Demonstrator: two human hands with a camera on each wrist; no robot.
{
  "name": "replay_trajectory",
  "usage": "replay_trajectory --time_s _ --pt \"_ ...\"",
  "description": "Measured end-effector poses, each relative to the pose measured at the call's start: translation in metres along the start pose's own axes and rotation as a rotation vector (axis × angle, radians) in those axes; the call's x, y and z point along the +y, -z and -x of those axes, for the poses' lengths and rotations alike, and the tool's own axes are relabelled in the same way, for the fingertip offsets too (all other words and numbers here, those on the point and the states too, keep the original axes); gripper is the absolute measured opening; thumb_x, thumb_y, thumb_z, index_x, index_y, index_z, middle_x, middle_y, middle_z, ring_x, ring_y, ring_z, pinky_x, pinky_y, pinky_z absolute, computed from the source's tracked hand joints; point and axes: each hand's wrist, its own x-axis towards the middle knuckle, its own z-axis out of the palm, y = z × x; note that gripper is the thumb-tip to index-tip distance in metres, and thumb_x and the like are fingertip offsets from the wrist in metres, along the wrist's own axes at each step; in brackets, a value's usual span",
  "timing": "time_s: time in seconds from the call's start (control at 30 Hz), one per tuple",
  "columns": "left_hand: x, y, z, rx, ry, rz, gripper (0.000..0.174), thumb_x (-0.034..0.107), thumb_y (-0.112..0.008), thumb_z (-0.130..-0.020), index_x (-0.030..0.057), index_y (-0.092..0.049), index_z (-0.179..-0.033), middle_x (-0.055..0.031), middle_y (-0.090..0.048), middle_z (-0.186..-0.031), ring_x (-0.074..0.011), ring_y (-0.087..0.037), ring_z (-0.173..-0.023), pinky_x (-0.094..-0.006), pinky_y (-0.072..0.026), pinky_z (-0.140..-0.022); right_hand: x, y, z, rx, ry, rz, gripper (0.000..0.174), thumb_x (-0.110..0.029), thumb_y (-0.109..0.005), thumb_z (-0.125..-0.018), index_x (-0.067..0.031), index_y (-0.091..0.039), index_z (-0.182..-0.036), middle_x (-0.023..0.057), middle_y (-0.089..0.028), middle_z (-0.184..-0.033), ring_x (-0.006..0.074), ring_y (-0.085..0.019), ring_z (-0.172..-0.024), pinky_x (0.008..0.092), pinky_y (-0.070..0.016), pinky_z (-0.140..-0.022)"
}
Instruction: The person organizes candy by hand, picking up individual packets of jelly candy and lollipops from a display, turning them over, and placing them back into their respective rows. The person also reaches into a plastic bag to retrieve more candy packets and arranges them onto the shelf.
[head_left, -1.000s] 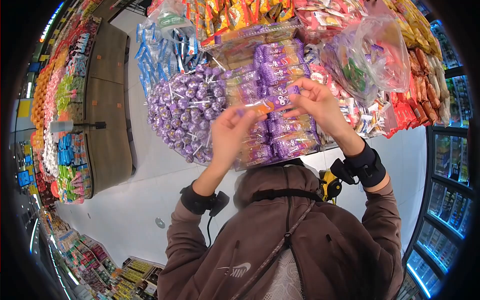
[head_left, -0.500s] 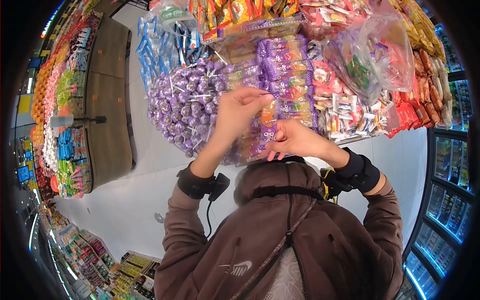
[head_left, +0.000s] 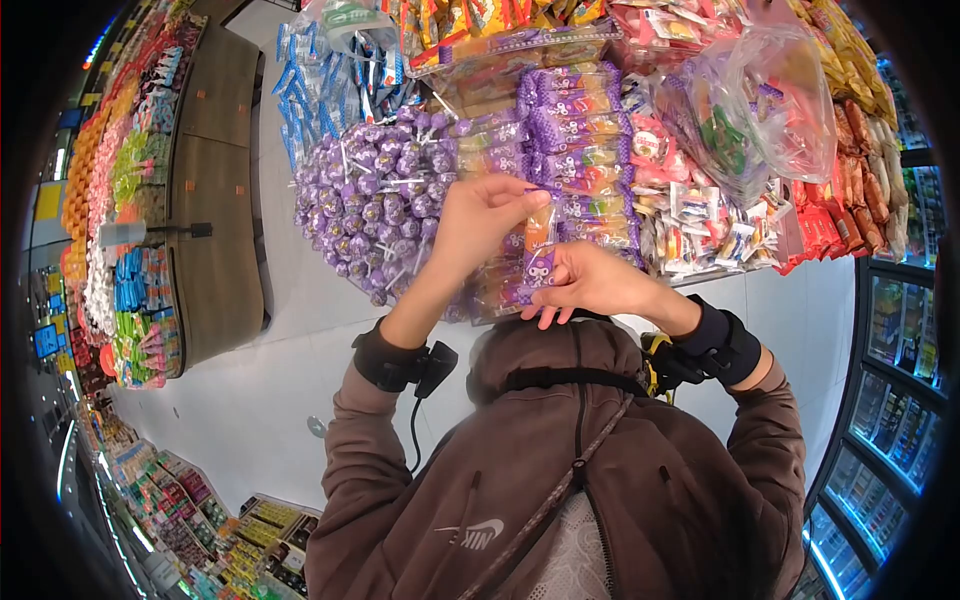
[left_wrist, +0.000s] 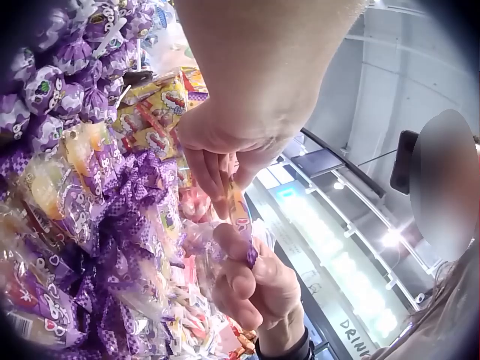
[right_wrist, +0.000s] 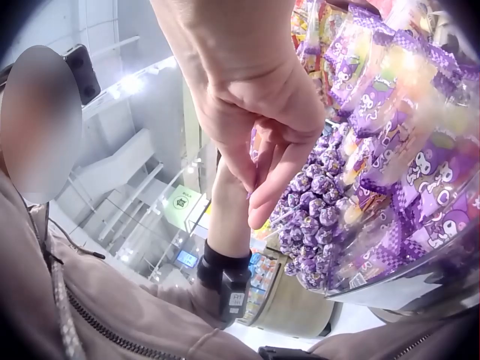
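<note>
A slim purple-and-orange candy packet (head_left: pixel 540 238) is stretched lengthwise between my two hands, over the candy display. My left hand (head_left: pixel 478 226) pinches its far end between thumb and fingers. At the near end, my right hand (head_left: pixel 600 281) pinches the purple tip. From the left wrist, the packet (left_wrist: pixel 240 208) shows edge-on between both hands. In the right wrist view the right hand (right_wrist: pixel 259 112) hides most of it. Under the hands lie rows of similar purple packets (head_left: pixel 582 130), with a heap of purple-wrapped lollipops (head_left: pixel 375 205) to the left.
Blue-and-white packets (head_left: pixel 320 95) lie at the far left of the display. A clear plastic bag (head_left: pixel 740 115) sits on the right, near small wrapped sweets (head_left: pixel 710 225) and red packets (head_left: pixel 812 215). Another candy counter (head_left: pixel 215 200) stands across the aisle, and lit shelves (head_left: pixel 895 400) line the right side.
The packet has turned from slanting sideways to pointing away from me. My right hand came down to the near end, while my left moved up to the far end. Little differs since half a second ago.
</note>
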Motion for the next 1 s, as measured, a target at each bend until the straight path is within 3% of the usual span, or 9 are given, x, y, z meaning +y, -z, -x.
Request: replay_trajectory --time_s 1.0 --pt "-0.008 0.006 0.005 0.016 0.006 0.023 0.013 0.01 -0.062 -0.081 -0.0014 -0.059 -0.085 -0.003 -0.062 -0.069 -0.0045 -0.056 -0.06 -0.0182 -0.0454 -0.053 0.011 0.002 -0.004 -0.042 0.013 -0.073 0.023 -0.011 -0.053 -0.085 0.0035 -0.042 -0.098 0.0155 -0.064 -0.087 0.0177 -0.064 -0.069 0.0246 -0.0495 -0.055"
